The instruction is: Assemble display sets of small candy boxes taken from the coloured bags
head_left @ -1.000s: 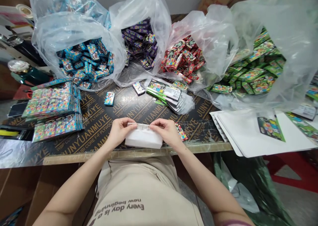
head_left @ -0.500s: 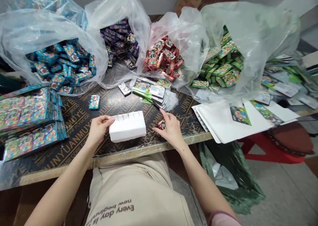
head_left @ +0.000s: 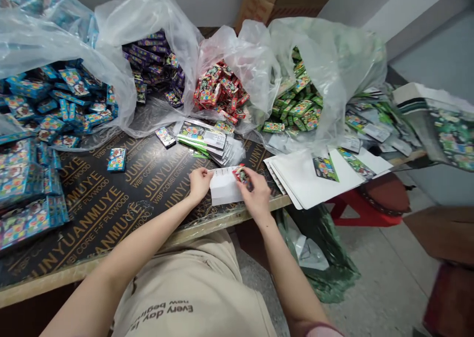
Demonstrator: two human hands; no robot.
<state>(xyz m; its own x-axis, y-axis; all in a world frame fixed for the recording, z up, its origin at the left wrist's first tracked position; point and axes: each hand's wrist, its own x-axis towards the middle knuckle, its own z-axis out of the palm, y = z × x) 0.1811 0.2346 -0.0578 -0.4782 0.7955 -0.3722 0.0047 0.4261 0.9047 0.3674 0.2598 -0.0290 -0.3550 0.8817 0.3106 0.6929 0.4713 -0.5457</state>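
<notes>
My left hand (head_left: 200,184) pinches the left edge of a folded white card (head_left: 226,189) with a row of small printed marks along its top. In my right hand (head_left: 256,191) is a small red box (head_left: 241,174), held over the card's right end. Just behind my hands lies a fanned stack of green and black printed cards (head_left: 203,135). Beside that stack rests a small dark purple box (head_left: 165,137). Farther left, a single blue box (head_left: 116,159) sits on the dark plywood table (head_left: 148,189).
Clear plastic bags hold blue boxes (head_left: 70,95), purple boxes (head_left: 155,60), red boxes (head_left: 220,88) and green boxes (head_left: 299,107). Stacked blue packs (head_left: 25,189) stand at left. White sheets (head_left: 296,179) overhang the front edge at right, above a red stool (head_left: 385,199) and green bag (head_left: 329,258).
My right hand has picked up the red box from the table and brought it over the white card. My left hand has moved the card rightward. The view has turned right.
</notes>
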